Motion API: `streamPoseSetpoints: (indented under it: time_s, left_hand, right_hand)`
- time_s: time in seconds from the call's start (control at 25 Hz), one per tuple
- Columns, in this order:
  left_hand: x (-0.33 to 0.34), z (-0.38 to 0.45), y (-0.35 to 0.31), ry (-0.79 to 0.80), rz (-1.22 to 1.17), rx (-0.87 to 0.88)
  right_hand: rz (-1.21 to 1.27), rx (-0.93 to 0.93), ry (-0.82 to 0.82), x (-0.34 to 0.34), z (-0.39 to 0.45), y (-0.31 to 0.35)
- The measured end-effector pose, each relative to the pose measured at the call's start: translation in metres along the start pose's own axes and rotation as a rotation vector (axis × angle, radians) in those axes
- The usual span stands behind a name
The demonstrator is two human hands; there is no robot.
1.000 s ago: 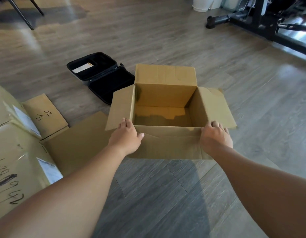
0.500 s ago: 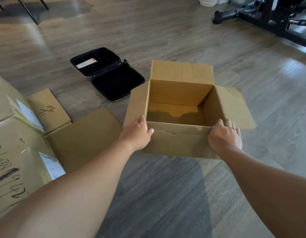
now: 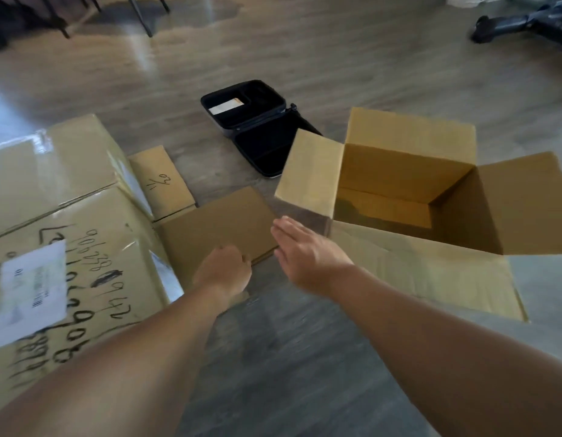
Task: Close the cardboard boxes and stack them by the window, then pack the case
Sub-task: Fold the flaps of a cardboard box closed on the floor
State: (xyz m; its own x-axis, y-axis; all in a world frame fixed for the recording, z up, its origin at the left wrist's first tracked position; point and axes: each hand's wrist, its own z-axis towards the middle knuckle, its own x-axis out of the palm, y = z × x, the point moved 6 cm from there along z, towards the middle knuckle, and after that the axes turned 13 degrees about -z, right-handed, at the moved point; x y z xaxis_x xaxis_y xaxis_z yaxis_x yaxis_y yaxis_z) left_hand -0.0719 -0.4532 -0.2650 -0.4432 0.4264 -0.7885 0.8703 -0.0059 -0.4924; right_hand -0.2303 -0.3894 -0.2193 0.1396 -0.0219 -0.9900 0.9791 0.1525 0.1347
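Fingers [image 3: 282, 230] just left of open box [image 3: 408, 171]

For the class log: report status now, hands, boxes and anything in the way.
Left hand grips flap of big handwritten cardboard box; right hand open, holding nothing. Small brown cardboard box open, all flaps up. Open black zip case on floor behind; nothing blocking.

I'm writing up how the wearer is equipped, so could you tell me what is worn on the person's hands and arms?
Nothing that shows: both forearms are bare right down to the frame's edge, with no sleeve in view. The left hand and right hand have no gloves, watch, bracelet or rings visible, though motion blur could hide something small.
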Motion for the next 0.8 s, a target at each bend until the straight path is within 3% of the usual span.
streamPoseSetpoints:
  time_s: [0.16,0.4,0.64,0.8]
  left_hand:
    - [-0.015,0.002,0.044,0.051,0.003,-0.144]
    - [-0.006,0.014,0.054,0.098,-0.087,-0.216]
    - [0.021,0.033,0.075,0.115,-0.198,-0.337]
    - [0.025,0.026,0.079,0.094,-0.104,-0.399]
  right_hand:
    - [-0.033,0.140,0.294,0.049,0.025,0.016]
    - [0.043,0.481,0.530,0.098,0.046,-0.024]
    - [0.109,0.471,0.490,0.131,0.066,-0.033]
    - [0.025,0.484,0.482,0.141,0.073,-0.039]
